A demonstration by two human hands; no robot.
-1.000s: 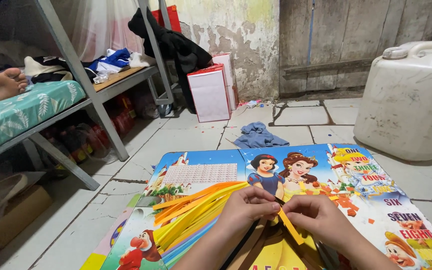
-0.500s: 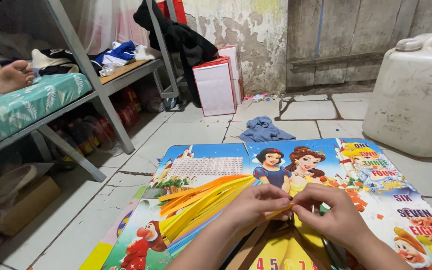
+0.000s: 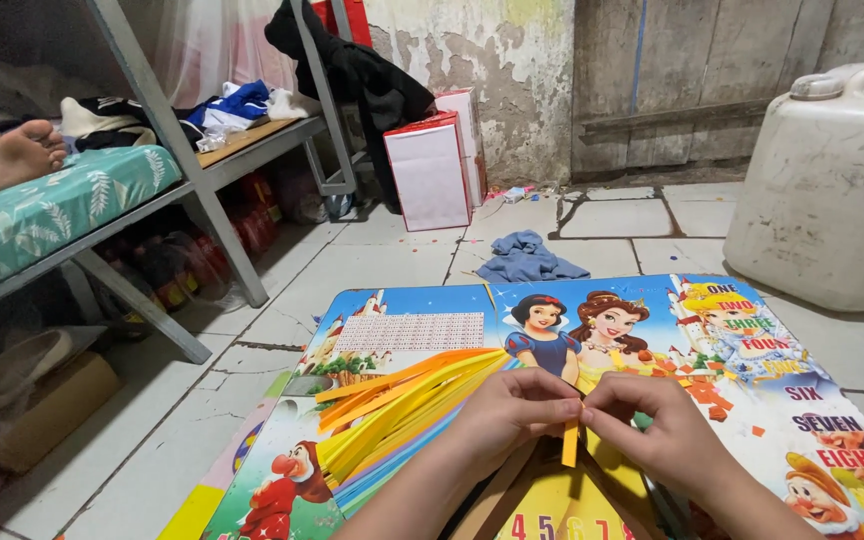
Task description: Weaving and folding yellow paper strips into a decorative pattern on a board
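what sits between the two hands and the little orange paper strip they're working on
Nothing visible. The left hand and right hand both already pinch the orange strip between their fingertips, above the cartoon play mat. The fan of yellow and orange strips lies off to the left, clear of it.

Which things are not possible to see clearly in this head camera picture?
- Yellow paper strip: its upper end is hidden between the left hand and right hand.
- Paper strip bundle: near end covered by the left forearm.
- White jerrycan: cut off by the right edge.
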